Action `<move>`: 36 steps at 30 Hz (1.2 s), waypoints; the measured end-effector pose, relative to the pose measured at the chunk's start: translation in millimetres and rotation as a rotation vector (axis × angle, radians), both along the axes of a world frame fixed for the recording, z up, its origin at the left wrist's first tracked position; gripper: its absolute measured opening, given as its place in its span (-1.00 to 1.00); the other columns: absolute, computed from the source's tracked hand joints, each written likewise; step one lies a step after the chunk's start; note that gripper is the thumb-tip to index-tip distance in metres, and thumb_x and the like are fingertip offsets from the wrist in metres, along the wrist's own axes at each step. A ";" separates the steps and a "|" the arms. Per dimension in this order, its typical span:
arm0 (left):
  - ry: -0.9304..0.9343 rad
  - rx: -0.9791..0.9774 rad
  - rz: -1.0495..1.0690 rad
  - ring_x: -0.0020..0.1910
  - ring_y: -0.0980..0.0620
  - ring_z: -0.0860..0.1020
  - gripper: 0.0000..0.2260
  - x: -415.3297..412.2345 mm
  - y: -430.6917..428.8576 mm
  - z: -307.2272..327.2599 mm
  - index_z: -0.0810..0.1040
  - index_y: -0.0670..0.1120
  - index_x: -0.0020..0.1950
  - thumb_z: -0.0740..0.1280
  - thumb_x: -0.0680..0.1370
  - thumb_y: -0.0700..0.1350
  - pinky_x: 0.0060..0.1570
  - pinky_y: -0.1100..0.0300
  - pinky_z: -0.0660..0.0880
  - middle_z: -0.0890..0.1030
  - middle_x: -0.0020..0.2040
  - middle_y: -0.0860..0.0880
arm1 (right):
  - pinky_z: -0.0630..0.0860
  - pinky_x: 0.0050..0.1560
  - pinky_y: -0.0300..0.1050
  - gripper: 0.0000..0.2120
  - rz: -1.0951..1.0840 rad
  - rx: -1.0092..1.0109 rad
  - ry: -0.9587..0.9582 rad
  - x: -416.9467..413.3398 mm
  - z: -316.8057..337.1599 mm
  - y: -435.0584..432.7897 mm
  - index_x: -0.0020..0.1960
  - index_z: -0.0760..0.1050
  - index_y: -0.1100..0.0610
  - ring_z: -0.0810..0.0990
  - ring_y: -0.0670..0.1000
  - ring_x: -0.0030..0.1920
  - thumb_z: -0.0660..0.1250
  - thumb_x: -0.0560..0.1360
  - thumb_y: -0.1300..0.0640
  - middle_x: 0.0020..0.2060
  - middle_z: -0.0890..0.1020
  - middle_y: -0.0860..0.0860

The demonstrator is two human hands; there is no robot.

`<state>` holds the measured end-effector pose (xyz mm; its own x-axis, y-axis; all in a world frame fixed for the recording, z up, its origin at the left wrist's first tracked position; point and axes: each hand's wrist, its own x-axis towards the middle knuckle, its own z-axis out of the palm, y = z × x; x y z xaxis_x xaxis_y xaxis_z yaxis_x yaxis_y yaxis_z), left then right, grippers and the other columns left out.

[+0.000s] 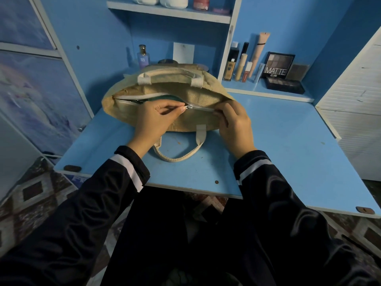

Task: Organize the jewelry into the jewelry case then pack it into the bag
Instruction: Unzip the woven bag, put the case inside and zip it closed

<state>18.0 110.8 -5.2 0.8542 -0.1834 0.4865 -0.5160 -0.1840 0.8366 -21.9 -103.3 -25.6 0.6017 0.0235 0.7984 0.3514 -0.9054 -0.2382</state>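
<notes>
The tan bag is lying on the blue desk. The left hand is pinching the little zipper pull between thumb and finger. The right hand is curling its fingers around the edge of the bag at the zipper's end, holding it steady. Only a short bit of the zipper near the right hand is closed, and the rest is gaping open. A green thing is peeking out inside. I think it is the jewelry case, but I cannot tell for sure.

The zipper could be getting stuck if it is biting the rough cloth or the green thing. If the right hand is letting go, the bag could be sliding along and bunching up instead of closing.
</notes>
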 end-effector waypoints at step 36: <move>-0.011 -0.077 0.099 -0.04 0.10 0.68 -0.82 2.0 44.9 10.0 0.67 -0.12 0.07 0.50 0.48 -0.19 0.07 0.25 0.58 0.70 -0.07 0.05 | 0.53 -0.07 -0.01 -0.85 0.019 -0.185 -0.221 7.9 7.7 30.8 0.05 0.60 0.32 0.56 0.18 -0.10 0.37 0.50 0.40 -0.09 0.61 0.20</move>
<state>20.0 155.7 4.8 0.8608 -0.0606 0.5053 -0.5077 -0.1699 0.8446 -14.0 -72.5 -17.8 0.4119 0.1905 0.8911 0.3940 -0.9190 0.0144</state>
